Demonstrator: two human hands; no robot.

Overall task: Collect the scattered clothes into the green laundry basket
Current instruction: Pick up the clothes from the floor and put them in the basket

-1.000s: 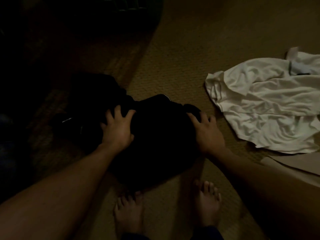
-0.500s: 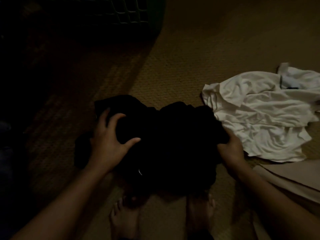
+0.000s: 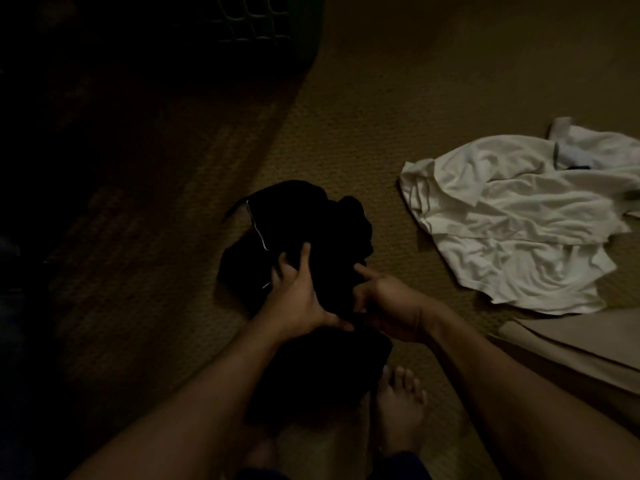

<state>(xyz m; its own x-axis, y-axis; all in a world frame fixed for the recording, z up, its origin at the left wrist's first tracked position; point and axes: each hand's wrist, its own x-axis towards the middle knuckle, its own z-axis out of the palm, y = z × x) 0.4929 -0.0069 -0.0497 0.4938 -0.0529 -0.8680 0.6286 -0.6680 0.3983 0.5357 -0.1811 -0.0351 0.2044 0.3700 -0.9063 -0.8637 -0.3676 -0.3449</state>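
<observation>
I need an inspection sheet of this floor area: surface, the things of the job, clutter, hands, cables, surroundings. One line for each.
Surface: tan textured carpet, its left part in deep shadow.
Job's things: bunched black garment with thin pale trim, gathered in front of the person; crumpled white cloth garment lying spread on the carpet to the right; green lattice plastic laundry basket at the top, its inside not visible.
Clutter: flat beige fabric piece at the right edge, below the white garment.
Hands: left hand and right hand both in a grip on the black garment.
Cables: nothing seen.
Surroundings: bare right foot on the carpet; the far left is too dark to tell.
</observation>
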